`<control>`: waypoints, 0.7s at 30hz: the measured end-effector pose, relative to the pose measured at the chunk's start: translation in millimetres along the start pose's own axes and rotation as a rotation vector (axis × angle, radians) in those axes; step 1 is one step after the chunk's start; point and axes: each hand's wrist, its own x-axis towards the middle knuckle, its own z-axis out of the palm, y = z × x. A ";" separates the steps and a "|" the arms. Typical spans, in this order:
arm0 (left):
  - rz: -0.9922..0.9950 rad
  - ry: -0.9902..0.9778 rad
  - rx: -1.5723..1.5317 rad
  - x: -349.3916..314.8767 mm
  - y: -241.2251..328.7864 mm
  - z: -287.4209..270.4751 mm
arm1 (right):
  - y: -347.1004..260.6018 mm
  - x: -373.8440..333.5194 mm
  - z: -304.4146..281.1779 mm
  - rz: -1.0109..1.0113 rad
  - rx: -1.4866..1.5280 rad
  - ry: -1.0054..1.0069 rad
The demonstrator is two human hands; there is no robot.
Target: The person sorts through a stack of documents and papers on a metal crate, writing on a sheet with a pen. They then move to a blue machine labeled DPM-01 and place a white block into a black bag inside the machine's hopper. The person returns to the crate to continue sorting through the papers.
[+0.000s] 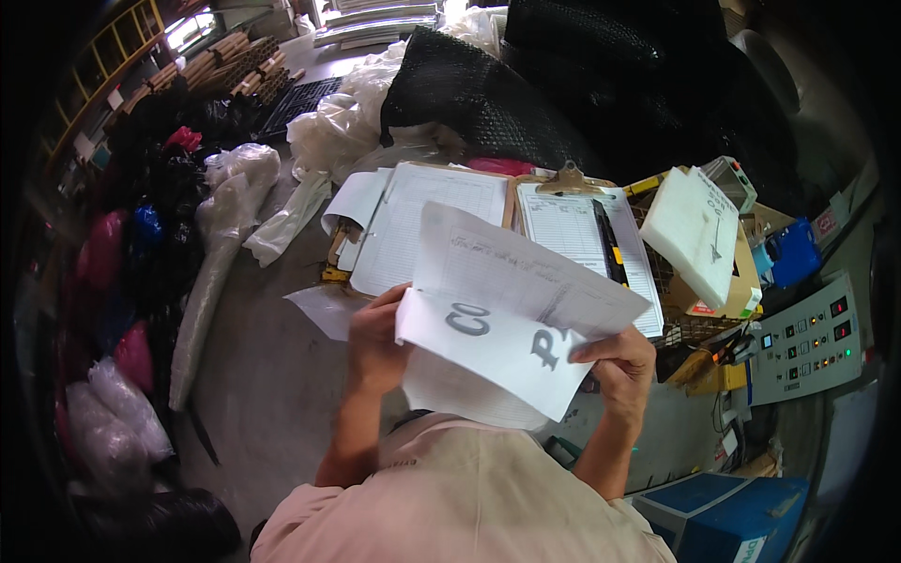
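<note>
Paper sheets (pixel 507 319), light, limp and easily creased, held above the cluttered table (pixel 272 347), left hand (pixel 375 342) and right hand (pixel 619 366) pinching opposite side edges, the soundest grip.

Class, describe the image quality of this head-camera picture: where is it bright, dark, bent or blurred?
Head view: strong fisheye, so the clipboard edges bow and the corners fall to black; daylight blows out the white plastic bags; the black bubble wrap loses detail in shadow; the sheets of paper between left hand and right hand stay sharp.
</note>
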 end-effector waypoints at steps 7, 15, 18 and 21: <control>-0.035 0.506 0.204 -11.5 -0.1 -175.7 | -15.0 54.9 23.7 0.094 0.005 -0.219; 0.103 0.864 -0.150 -55.3 -42.9 -322.0 | 4.0 177.1 55.3 0.317 -0.846 -0.203; 0.046 0.917 -0.177 -59.4 -58.3 -332.2 | 25.9 201.0 62.2 0.318 -0.950 -0.465; 0.106 0.981 -0.164 -67.7 -68.2 -329.6 | 12.3 196.1 83.4 0.234 -0.900 -0.872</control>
